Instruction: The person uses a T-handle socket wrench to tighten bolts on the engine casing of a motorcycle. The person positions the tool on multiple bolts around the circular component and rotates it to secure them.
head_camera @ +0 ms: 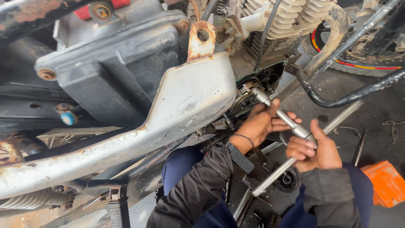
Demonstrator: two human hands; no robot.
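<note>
My left hand grips the forward shaft of a steel socket wrench, close to its socket end. That end sits on the exposed clutch and gear assembly of a motorcycle engine. My right hand is closed around the rear of the wrench, where a long sliding T-bar crosses it at an angle. Both forearms wear dark grey sleeves, and a thin black band circles the left wrist.
A rusty silver side panel and dark battery box fill the left. The finned cylinder and rusted exhaust pipe are above. A black round part, loose tools and an orange box lie on the oily floor.
</note>
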